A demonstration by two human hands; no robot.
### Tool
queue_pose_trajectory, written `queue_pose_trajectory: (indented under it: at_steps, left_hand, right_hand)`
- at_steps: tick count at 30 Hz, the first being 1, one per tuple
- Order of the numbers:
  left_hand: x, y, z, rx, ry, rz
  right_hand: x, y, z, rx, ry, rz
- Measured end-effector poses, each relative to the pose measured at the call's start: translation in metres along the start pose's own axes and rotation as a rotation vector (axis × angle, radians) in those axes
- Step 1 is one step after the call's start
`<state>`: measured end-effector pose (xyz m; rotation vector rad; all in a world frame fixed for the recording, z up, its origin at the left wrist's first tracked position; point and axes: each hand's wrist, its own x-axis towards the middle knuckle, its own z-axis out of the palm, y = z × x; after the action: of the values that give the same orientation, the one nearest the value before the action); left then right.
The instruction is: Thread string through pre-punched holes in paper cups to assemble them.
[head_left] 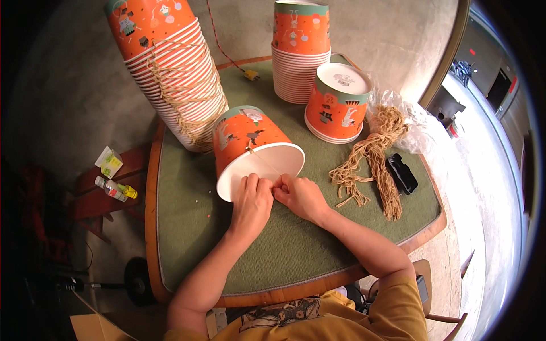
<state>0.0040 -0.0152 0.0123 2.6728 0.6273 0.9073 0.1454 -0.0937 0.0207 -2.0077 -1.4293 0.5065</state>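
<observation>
An orange paper bucket with a green band and printed figures lies tilted on its side, its white open mouth facing me. A piece of tan string is attached near the upper rim, and a thin strand runs across the mouth toward my fingers. My left hand is closed in a pinch at the lower part of the mouth. Right beside it, my right hand is pinched too, with its fingertips nearly meeting the left ones. The string ends are hidden in my fingers.
A tall leaning stack of buckets with string looped down it stands at the back left. Behind are another stack and an upturned bucket. A tan string bundle, black tray and clear plastic bag lie right.
</observation>
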Motion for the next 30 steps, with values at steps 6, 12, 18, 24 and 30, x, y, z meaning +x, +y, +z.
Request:
queue_pose_trajectory:
  at_steps: [6,12,18,24,30]
  left_hand:
    - [-0.003,-0.004,0.001,-0.058,0.017,-0.107]
    - [0.000,-0.011,-0.005,-0.226,-0.104,-0.264]
    - [0.006,-0.017,-0.011,-0.373,-0.180,-0.381]
    - [0.009,-0.026,-0.014,-0.543,-0.319,-0.419]
    - [0.006,-0.033,-0.002,-0.559,-0.214,-0.402]
  right_hand:
    - [-0.005,-0.001,0.003,-0.038,0.062,-0.069]
    - [-0.009,0.002,0.009,-0.071,0.137,-0.195]
    - [-0.011,-0.001,0.012,-0.209,0.226,-0.359]
    - [-0.007,-0.002,0.009,-0.142,0.228,-0.384]
    - [-0.007,-0.001,0.009,0.001,0.154,-0.297]
